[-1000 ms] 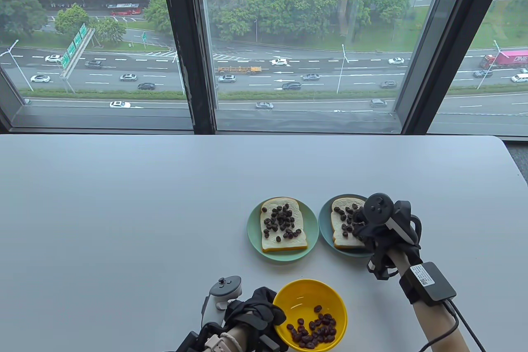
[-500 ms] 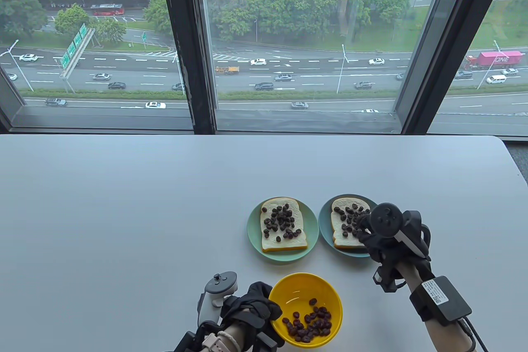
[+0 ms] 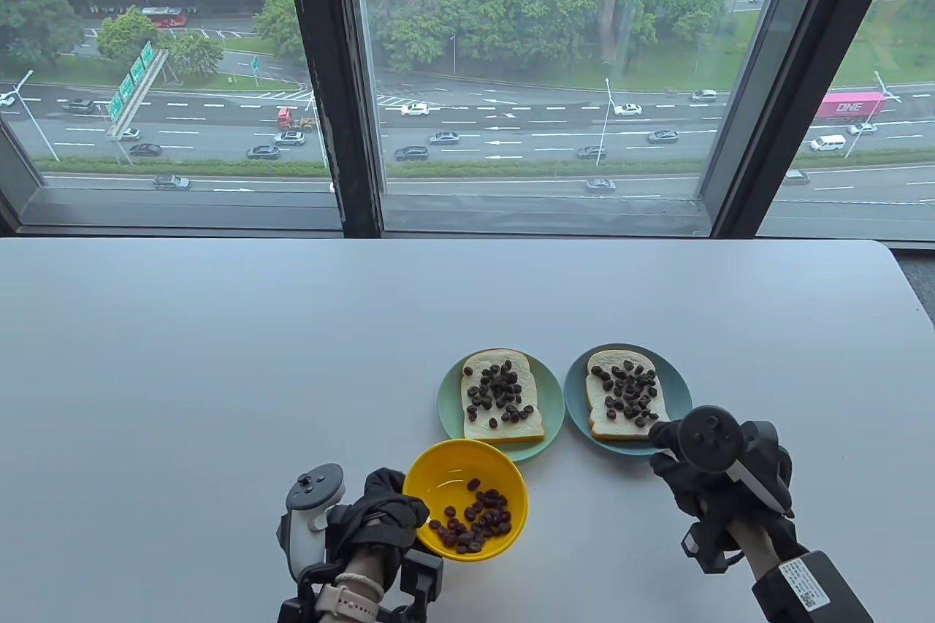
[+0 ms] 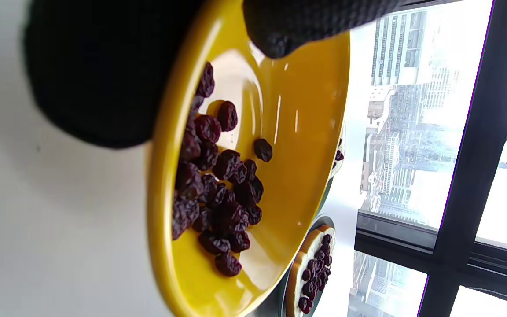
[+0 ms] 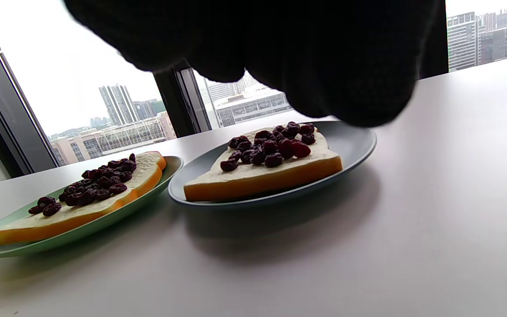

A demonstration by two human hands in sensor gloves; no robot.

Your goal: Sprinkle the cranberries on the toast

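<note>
Two toast slices carry dark cranberries: one (image 3: 502,398) on a green plate (image 3: 447,404), one (image 3: 623,396) on a blue plate (image 3: 676,382). My left hand (image 3: 387,499) grips the left rim of a yellow bowl (image 3: 465,466) holding several cranberries (image 3: 473,517), just in front of the green plate. In the left wrist view the thumb (image 4: 280,31) lies over the bowl's (image 4: 310,132) rim and the cranberries (image 4: 218,189) sit low in it. My right hand (image 3: 676,459) hovers off the blue plate's front right edge, fingers loosely curled, nothing seen in it.
The white table (image 3: 219,375) ends at a window ledge (image 3: 511,221) at the back and a rounded right edge (image 3: 913,287). In the right wrist view both plates (image 5: 354,145) (image 5: 16,246) stand side by side, almost touching.
My left hand has carried the yellow bowl up and left, close to the green plate. My right hand has drawn back off the right toast toward the front.
</note>
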